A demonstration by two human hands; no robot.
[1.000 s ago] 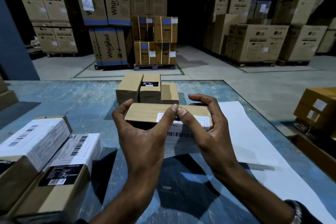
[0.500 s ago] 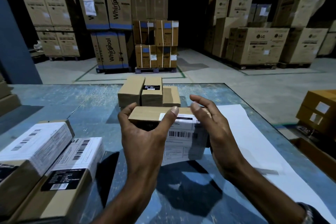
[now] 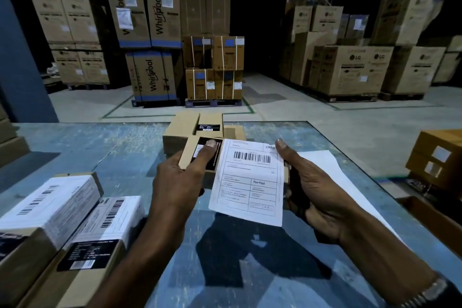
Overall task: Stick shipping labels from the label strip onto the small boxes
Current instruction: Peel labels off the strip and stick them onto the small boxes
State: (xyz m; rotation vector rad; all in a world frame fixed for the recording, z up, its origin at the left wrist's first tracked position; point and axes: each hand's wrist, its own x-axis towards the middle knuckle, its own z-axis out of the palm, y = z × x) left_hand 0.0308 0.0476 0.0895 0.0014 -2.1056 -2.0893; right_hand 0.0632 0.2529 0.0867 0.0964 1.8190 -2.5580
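Tall stacks of warehouse cartons [image 3: 150, 40] stand on the concrete floor [image 3: 312, 120] beyond the far edge of the scuffed blue table [image 3: 82, 155], some on pallets; on the table's near left lie two labelled boxes [image 3: 75, 227] side by side, each with a white barcode label across its top; a white backing sheet [image 3: 332, 172] lies flat on the table to the right, partly hidden by the right forearm; at the far middle of the table sits a cluster of small plain boxes [image 3: 185, 127], one of them bearing a black sticker; just in front of that cluster, raised above the table, both hands hold one small box [image 3: 191, 155] between them; the left hand [image 3: 175, 182] has its grip closed round the box's left end, thumb laid flat across a black sticker on its top and fingers tucked underneath; the right hand [image 3: 315, 187] has its grip closed on the right end, thumb up at the top right corner of the shipping label [image 3: 250, 180]; that label covers the right part of the box, and its lower portion hangs free past the box's near edge.
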